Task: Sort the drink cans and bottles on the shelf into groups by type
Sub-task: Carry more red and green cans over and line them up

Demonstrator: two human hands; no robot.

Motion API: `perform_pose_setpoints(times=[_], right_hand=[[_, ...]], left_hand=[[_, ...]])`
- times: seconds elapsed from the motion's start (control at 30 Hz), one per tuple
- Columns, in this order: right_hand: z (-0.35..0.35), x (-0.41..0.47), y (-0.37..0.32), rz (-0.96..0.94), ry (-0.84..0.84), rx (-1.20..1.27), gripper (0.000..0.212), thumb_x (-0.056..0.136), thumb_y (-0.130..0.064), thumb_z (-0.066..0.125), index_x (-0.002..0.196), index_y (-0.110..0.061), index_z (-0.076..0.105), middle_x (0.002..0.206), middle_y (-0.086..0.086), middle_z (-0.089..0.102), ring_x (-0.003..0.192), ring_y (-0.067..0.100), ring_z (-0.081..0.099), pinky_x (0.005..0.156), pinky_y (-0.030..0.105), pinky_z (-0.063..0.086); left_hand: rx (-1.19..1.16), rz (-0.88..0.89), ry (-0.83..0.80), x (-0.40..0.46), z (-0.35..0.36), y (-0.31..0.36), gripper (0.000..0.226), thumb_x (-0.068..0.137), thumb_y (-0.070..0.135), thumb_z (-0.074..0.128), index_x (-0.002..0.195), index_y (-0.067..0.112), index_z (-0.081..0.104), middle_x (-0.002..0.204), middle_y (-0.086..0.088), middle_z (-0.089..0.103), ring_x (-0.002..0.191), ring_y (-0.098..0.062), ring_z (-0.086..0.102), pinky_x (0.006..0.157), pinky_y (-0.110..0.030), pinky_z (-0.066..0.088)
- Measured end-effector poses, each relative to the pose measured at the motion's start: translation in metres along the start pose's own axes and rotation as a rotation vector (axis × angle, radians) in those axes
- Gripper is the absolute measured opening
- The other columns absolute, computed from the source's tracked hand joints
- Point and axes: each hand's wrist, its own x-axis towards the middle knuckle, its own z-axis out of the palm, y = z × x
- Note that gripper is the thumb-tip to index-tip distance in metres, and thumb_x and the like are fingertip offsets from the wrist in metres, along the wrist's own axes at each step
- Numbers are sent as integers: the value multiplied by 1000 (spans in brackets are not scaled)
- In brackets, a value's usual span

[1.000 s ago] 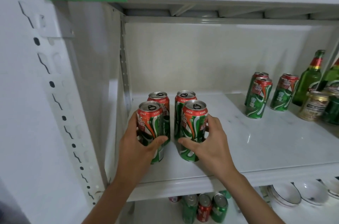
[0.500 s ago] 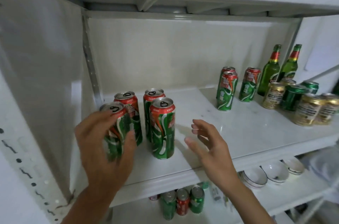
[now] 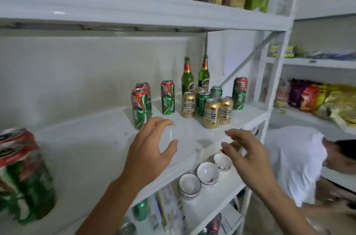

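Both hands hover in front of the shelf [image 3: 100, 138], empty. The left hand [image 3: 148, 150] is above the shelf's front edge, its grip apart, fingers spread and curled, nothing in it. The right hand [image 3: 244, 154] is out past the front edge, over the bowls [image 3: 207, 173] on the shelf below; its grip is also apart and holds nothing.

At the shelf's left end, near the front edge, stands a blurred cluster of red-green cans [image 3: 21, 175]; it looks like two at least, but the smear hides the count. A wide bare stretch of shelf lies between that cluster and the next cans, and it is the main open room. Past it, two red-green cans stand one behind the other [image 3: 141, 108], with a third [image 3: 168, 98] just beside them. Toward the right end, gold cans [image 3: 212, 116] and green cans [image 3: 203, 102] are packed together, touching or nearly so, reaching close to the front edge. Two green bottles [image 3: 187, 78] stand upright behind them by the back wall. One more red-green can [image 3: 239, 93] stands alone at the right end, near the upright post [image 3: 275, 73].
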Motion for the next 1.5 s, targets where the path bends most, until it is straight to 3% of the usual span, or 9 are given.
perform_pose_setpoints(times=[0.17, 0.5, 0.77, 0.9, 1.03, 1.13, 1.27, 1.4, 1.5], right_hand=[[-33, 30, 30, 36, -5, -104, 32, 87, -28, 75, 116, -38, 63, 115, -16, 62, 106, -10, 54, 81, 3, 39], [-68, 108, 95, 112, 59, -175, 34, 88, -24, 75, 120, -30, 65, 120, -12, 63, 108, 5, 59, 83, 6, 39], [-91, 165, 145, 126, 30, -164, 32, 90, -25, 74, 120, -31, 65, 122, -15, 62, 110, -7, 55, 83, 3, 38], [-106, 195, 171, 129, 6, -111, 30, 91, -24, 72, 120, -31, 65, 123, -13, 63, 113, -2, 55, 78, 0, 41], [-117, 222, 191, 116, -49, -62, 30, 91, -24, 73, 119, -31, 66, 122, -15, 64, 114, 3, 58, 92, 17, 45], [-119, 243, 201, 107, -84, -8, 30, 91, -23, 73, 118, -31, 67, 121, -18, 63, 113, 0, 58, 98, 25, 46], [-104, 269, 210, 59, -77, 81, 28, 91, -18, 73, 116, -30, 68, 119, -19, 67, 111, -1, 61, 100, 23, 47], [-79, 301, 215, -48, 83, 171, 25, 90, -9, 72, 109, -26, 71, 109, -19, 71, 107, 6, 66, 98, 28, 51], [-59, 328, 223, -74, 79, 180, 33, 88, -20, 74, 118, -30, 66, 115, -26, 64, 111, 3, 62, 98, 28, 50]], left_hand=[[-111, -3, -66, 45, 68, 24, 42, 93, 40, 67, 133, 38, 54, 134, 24, 44, 127, -3, 47, 96, -27, 41], [-237, 38, -79, 144, 163, 33, 40, 93, 39, 65, 132, 34, 58, 133, 20, 48, 123, -5, 50, 100, -37, 48], [-248, 28, -102, 202, 228, 52, 38, 95, 42, 62, 131, 39, 53, 134, 23, 44, 118, -4, 52, 90, -33, 49], [-244, 42, -81, 223, 256, 67, 37, 95, 37, 65, 131, 33, 58, 129, 20, 48, 108, 1, 51, 80, -17, 45], [-256, 10, -28, 245, 269, 78, 32, 97, 30, 66, 128, 26, 61, 128, 14, 52, 119, -8, 54, 99, -32, 49], [-214, -25, 1, 257, 271, 84, 33, 92, 41, 59, 124, 31, 60, 124, 15, 52, 116, -11, 55, 98, -38, 51], [-175, -33, 13, 269, 273, 78, 31, 94, 37, 61, 122, 25, 64, 123, 11, 57, 116, -11, 57, 96, -31, 49], [-180, -96, 53, 282, 270, 60, 24, 95, 25, 70, 118, 30, 68, 121, 17, 61, 115, 7, 54, 91, -9, 39], [-218, -140, 89, 291, 254, 39, 20, 93, 31, 71, 111, 38, 68, 115, 27, 60, 113, 11, 54, 86, -7, 41]])
